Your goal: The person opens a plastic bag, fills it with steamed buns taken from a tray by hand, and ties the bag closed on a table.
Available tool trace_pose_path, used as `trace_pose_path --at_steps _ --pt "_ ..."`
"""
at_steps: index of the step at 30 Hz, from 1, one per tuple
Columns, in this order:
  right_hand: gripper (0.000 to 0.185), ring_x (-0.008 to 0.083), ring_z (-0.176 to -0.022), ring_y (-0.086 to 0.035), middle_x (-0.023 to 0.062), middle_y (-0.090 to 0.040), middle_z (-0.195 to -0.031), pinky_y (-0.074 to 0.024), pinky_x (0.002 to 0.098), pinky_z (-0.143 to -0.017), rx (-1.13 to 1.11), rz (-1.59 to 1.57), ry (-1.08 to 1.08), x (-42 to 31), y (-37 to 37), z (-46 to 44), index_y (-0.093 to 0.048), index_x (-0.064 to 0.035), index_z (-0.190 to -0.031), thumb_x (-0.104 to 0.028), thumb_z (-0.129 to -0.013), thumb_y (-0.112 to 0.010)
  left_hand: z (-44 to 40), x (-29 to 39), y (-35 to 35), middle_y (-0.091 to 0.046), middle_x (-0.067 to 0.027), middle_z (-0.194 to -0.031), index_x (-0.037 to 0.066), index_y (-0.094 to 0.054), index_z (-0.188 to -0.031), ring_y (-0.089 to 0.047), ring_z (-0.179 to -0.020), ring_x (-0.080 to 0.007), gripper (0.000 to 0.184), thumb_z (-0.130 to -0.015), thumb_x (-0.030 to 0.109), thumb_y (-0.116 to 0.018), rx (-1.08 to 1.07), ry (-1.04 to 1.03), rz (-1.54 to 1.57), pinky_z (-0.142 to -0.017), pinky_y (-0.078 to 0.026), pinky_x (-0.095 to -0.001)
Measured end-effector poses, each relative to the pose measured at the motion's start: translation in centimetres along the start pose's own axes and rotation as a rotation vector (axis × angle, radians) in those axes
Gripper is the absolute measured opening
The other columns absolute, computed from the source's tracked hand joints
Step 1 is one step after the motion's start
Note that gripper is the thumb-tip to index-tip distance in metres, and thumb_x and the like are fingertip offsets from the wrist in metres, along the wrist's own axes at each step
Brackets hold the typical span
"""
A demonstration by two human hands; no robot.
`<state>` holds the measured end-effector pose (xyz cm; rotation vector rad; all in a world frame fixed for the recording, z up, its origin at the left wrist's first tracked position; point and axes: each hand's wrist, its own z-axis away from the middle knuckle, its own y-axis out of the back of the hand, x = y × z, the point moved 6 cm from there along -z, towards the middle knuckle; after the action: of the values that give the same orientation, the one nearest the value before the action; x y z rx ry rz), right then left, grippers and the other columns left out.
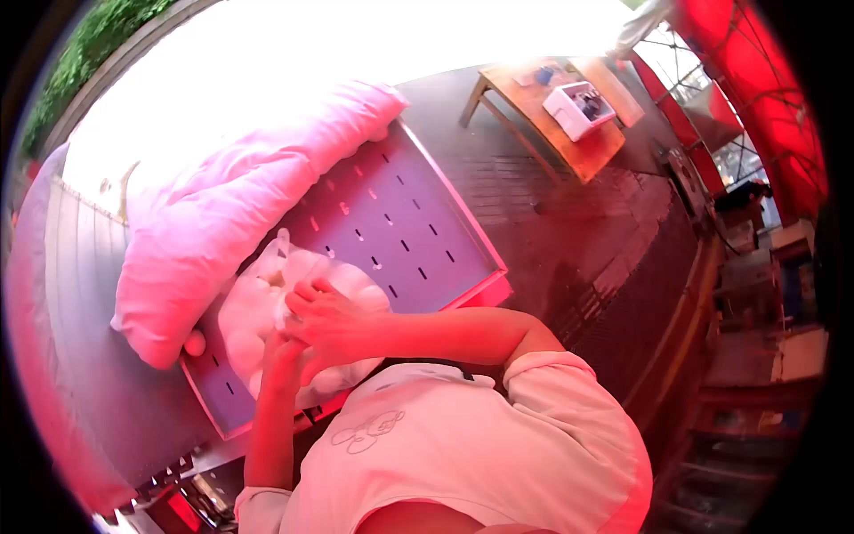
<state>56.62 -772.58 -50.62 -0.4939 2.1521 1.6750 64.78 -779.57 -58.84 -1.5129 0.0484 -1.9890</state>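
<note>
A pale, translucent plastic bag [258,307] bulging with soft, rounded white lumps lies on a slotted tray [409,258]. One loop of the bag sticks up at its far side. My hands meet over the bag, close together. My right hand [327,319] reaches in from the right, its fingers curled around a bit of white plastic. From below comes my left hand [292,349], closed at the same spot and partly covered by the right one. What exactly lies between the fingers is mostly hidden.
A thick pink quilt [222,222] is folded back over the tray's far left part. A small round object [195,343] sits by its edge. Beyond stands a wooden table [592,160] with a white box [578,111]. Shelves [747,400] and red tarpaulin [756,80] line the right.
</note>
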Motion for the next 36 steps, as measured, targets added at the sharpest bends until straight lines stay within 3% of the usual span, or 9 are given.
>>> trace_pose_path --at_steps 6,9,13,19,23,26,30,34,36 --pt "0.034 0.0165 -0.073 -0.061 0.0069 -0.065 -0.08 -0.0461 0.0307 -0.069 -0.482 -0.496 -0.099 7.9 3.8 -5.0 -0.07 -0.0048 -0.094 -0.033 -0.076 -0.074 -0.9 -0.7 -0.4 -0.047 0.001 -0.059 0.003 -0.059 -0.087 -0.051 -0.058 -0.0116 0.02 -0.096 0.018 -0.05 -0.013 0.1 0.152 -0.07 -0.048 -0.0291" --pt "0.032 0.0148 -0.062 -0.059 0.0119 -0.066 -0.074 -0.0482 0.0324 -0.061 0.101 -0.422 -0.267 19.2 7.6 -12.3 -0.069 0.0004 -0.096 -0.028 -0.082 -0.068 2.7 3.9 1.8 -0.031 0.0038 -0.047 0.005 -0.055 -0.076 -0.036 -0.043 -0.0095 0.027 -0.098 0.019 -0.046 0.272 0.049 0.246 -0.066 -0.046 -0.0298" --pt "0.051 0.0329 -0.109 -0.057 0.0213 -0.06 -0.118 -0.045 0.039 -0.095 0.358 0.076 -0.162 33.8 5.4 -24.0 -0.06 0.0024 -0.116 -0.037 -0.083 -0.068 13.5 8.9 2.5 -0.03 0.0058 -0.046 0.005 -0.053 -0.073 -0.027 -0.04 -0.0078 0.032 -0.099 0.02 -0.041 0.662 -0.171 0.344 -0.057 -0.041 -0.0296" --pt "0.073 0.034 -0.121 -0.05 0.0233 -0.056 -0.124 -0.0357 0.0433 -0.104 0.475 0.511 -0.509 46.9 -1.2 -27.5 -0.052 0.0034 -0.124 -0.053 -0.081 -0.064 30.4 8.3 -3.6 -0.028 0.0048 -0.045 0.004 -0.052 -0.075 -0.026 -0.039 -0.0076 0.035 -0.102 0.023 -0.039 1.089 -0.45 0.246 -0.054 -0.038 -0.0283" --pt "0.051 0.0243 -0.121 -0.053 0.0072 -0.059 -0.126 -0.0312 0.0489 -0.101 -0.279 0.365 -0.826 48.4 -7.8 -25.2 -0.058 -0.0138 -0.122 -0.048 -0.084 -0.059 36.4 6.2 -5.1 -0.025 0.0048 -0.045 0.005 -0.052 -0.077 -0.023 -0.038 -0.007 0.033 -0.102 0.023 -0.039 1.329 -0.522 0.418 -0.054 -0.038 -0.026" --pt "0.029 0.0284 -0.078 -0.057 0.0153 -0.061 -0.085 -0.0409 0.0402 -0.073 0.262 0.007 -0.598 49.5 -6.4 -25.7 -0.06 -0.0083 -0.088 -0.037 -0.086 -0.058 38.4 3.3 -3.5 -0.025 0.0051 -0.047 0.005 -0.053 -0.079 -0.022 -0.038 -0.007 0.031 -0.101 0.023 -0.042 1.384 -0.486 0.52 -0.054 -0.039 -0.0249" --pt "0.03 0.0232 -0.053 -0.038 0.0149 -0.044 -0.06 -0.0349 0.0336 -0.053 0.452 -0.185 -0.183 38.3 2.4 -15.8 -0.043 -0.0004 -0.07 -0.013 -0.081 -0.067 42.9 -4.8 0.5 -0.027 0.0053 -0.049 0.005 -0.054 -0.08 -0.022 -0.039 -0.0077 0.027 -0.099 0.023 -0.047 1.666 -0.381 0.565 -0.054 -0.042 -0.0249" --pt "0.022 0.0087 -0.056 -0.042 -0.0036 -0.047 -0.058 -0.0363 0.0242 -0.054 0.823 -0.455 -0.518 37.9 -0.7 6.0 -0.055 -0.0014 -0.073 -0.013 -0.092 -0.06 46.6 -14.9 4.7 -0.039 0.0026 -0.056 0.007 -0.051 -0.079 -0.026 -0.04 -0.0101 0.02 -0.095 0.017 -0.052 1.816 -0.257 0.665 -0.054 -0.046 -0.0275" --pt "0.022 0.0073 -0.056 -0.046 -0.0026 -0.051 -0.06 -0.0373 0.0239 -0.052 0.758 -0.747 -1.156 40.0 -8.6 19.5 -0.058 -0.0046 -0.074 -0.019 -0.09 -0.062 47.7 -20.4 6.3 -0.036 0.0013 -0.056 0.007 -0.049 -0.081 -0.027 -0.04 -0.0111 0.016 -0.096 0.014 -0.048 1.934 -0.254 0.831 -0.052 -0.044 -0.0261"
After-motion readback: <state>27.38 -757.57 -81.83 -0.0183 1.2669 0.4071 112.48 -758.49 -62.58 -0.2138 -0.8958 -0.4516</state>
